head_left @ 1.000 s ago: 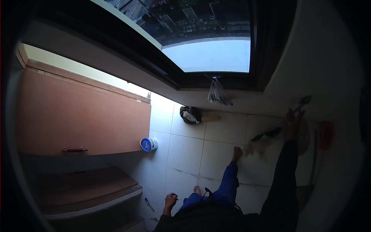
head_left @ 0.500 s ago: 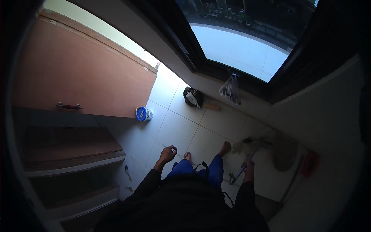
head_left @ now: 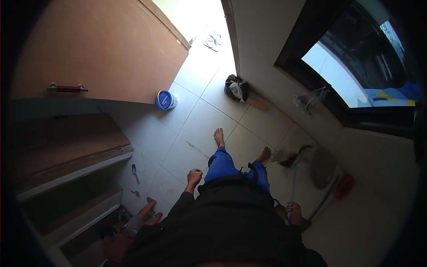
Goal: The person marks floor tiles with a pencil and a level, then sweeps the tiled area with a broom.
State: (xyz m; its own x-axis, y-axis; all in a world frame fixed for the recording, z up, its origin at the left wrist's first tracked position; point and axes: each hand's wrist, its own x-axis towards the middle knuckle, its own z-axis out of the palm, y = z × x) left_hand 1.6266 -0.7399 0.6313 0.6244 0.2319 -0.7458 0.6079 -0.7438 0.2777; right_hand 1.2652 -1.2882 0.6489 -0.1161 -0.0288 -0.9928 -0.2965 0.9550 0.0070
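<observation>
My right hand [head_left: 294,213] is wrapped round the purple handle of a broom [head_left: 293,184]. Its dark head and pale bristles rest on the tiled floor ahead and to the right, beside my bare right foot. My left hand [head_left: 194,177] hangs at my left side above the floor with its fingers curled in. A small whitish spot shows at those fingers, too small to name. Close to the broom head lies a round brown object [head_left: 322,168]. Right of it is a red dustpan [head_left: 344,187] with a long dark handle.
A blue-lidded bucket [head_left: 166,100] stands under the open wooden door [head_left: 111,49]. By the wall sits a black plastic bag [head_left: 235,88]. Flip-flops [head_left: 212,42] lie in the bright doorway. A trowel [head_left: 135,173] lies near the cabinet, where another person [head_left: 122,240] is low down.
My view has turned and I have stepped forward with the left foot. Another person has come into view at lower left. The broom stays in my right hand.
</observation>
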